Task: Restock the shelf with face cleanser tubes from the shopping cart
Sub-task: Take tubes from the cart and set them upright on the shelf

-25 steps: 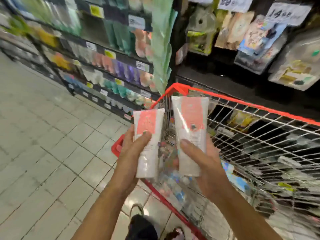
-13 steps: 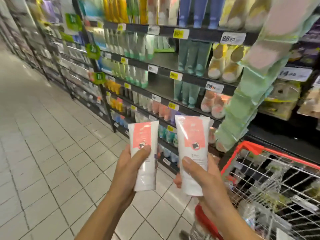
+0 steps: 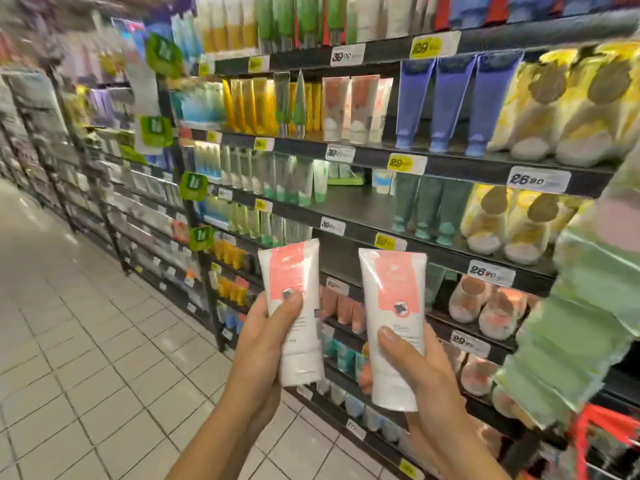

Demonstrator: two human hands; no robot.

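My left hand [image 3: 258, 344] grips a white face cleanser tube with a pink label [image 3: 294, 299], held upright with its cap down. My right hand [image 3: 420, 372] grips a second, matching tube [image 3: 394, 317] beside it, also cap down. Both tubes are raised in front of the dark shelf unit [image 3: 367, 206], level with its lower rows. Matching pink-and-white tubes [image 3: 356, 107] stand on an upper shelf. Only a red corner of the shopping cart [image 3: 602, 431] shows at the bottom right.
The shelves hold rows of yellow, green, blue and teal tubes with price tags along the edges. A shelf part [image 3: 360, 206] in the middle row is bare. Pale green hanging packs [image 3: 585, 323] jut out at the right. Tiled aisle floor [image 3: 86, 358] stretches left.
The view has swung from the cart up and left to the shelf. Both hands have kept their tubes and lifted them toward the shelves; the cart has slid almost out of view.
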